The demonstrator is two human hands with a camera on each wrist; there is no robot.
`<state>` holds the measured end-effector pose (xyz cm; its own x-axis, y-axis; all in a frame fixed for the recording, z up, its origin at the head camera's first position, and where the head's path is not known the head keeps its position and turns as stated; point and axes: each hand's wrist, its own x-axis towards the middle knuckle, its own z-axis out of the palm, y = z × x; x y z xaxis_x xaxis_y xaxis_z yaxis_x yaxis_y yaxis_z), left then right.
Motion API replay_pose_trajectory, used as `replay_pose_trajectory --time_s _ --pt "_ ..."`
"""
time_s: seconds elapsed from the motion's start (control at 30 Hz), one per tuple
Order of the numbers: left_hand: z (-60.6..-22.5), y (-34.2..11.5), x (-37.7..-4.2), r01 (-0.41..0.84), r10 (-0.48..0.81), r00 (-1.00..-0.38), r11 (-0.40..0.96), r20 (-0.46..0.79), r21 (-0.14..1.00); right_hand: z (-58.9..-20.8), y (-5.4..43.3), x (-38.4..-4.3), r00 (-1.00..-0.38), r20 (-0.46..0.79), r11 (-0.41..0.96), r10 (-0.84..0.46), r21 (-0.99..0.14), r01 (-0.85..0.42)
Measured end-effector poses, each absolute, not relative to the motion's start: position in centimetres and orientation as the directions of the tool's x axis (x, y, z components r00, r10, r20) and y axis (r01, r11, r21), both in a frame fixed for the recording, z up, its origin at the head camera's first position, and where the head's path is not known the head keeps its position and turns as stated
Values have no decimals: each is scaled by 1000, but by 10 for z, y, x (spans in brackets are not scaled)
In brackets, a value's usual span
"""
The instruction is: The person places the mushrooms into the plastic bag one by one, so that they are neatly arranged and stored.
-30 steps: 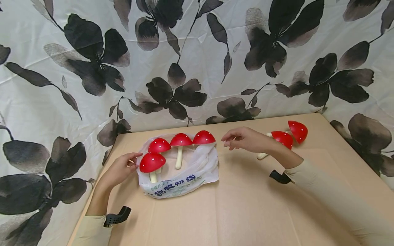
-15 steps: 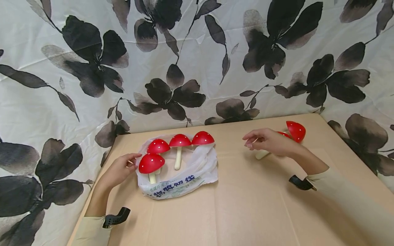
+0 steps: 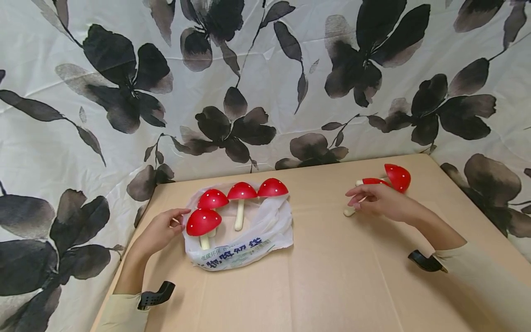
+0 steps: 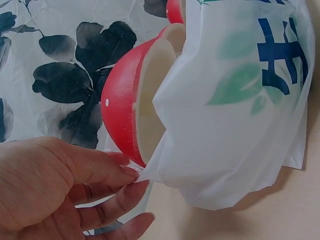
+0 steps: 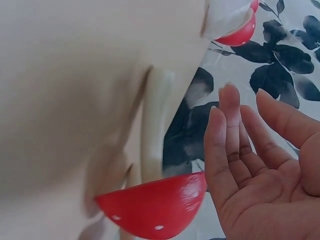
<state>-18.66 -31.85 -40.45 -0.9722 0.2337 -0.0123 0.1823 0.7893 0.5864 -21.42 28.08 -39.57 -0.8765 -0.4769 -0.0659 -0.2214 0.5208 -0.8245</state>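
Observation:
In the head view, my left hand (image 3: 159,233) is at the left side of a white plastic bag (image 3: 274,230) with printed characters. The left wrist view shows thumb and finger pinching the bag's edge beside a mushroom's red cap (image 4: 120,100). Several toy mushrooms with white-dotted red caps lie in the bag's mouth, among them a front one (image 3: 203,222) and a middle one (image 3: 242,190). Over at the right, my right hand (image 3: 386,200) hovers by two more mushrooms, fingers loosely extended and holding nothing. It partly covers the nearer mushroom (image 3: 349,211); the farther mushroom's cap (image 3: 398,177) shows behind.
Everything lies on a light wood-coloured tabletop (image 3: 332,286). Right behind its back edge hangs a white cloth with dark flowers (image 3: 236,129). A black wrist device (image 3: 156,296) sits on the left forearm, another black device (image 3: 426,261) on the right.
My right hand has moved right, from beside the bag to over the two separate mushrooms. The left hand stays at the bag's edge.

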Motion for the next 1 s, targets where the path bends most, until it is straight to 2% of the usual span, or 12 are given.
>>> replay_pose_trajectory --time_s 0.13,0.4,0.73,1.0 --pt "-405 -318 -186 172 226 -974 790 -19 589 -403 287 -211 -880 -54 518 -472 -825 -227" --pt "-407 -318 -185 171 227 -974 791 -22 587 -416 294 -200 -859 -112 496 -499 -850 -178" --pt "-408 -318 -186 182 233 -973 786 -9 590 -421 294 -186 -851 -262 543 -455 -839 -32" --pt "-407 -316 -186 185 235 -972 779 -6 599 -434 286 -186 -841 -335 584 -425 -812 28"
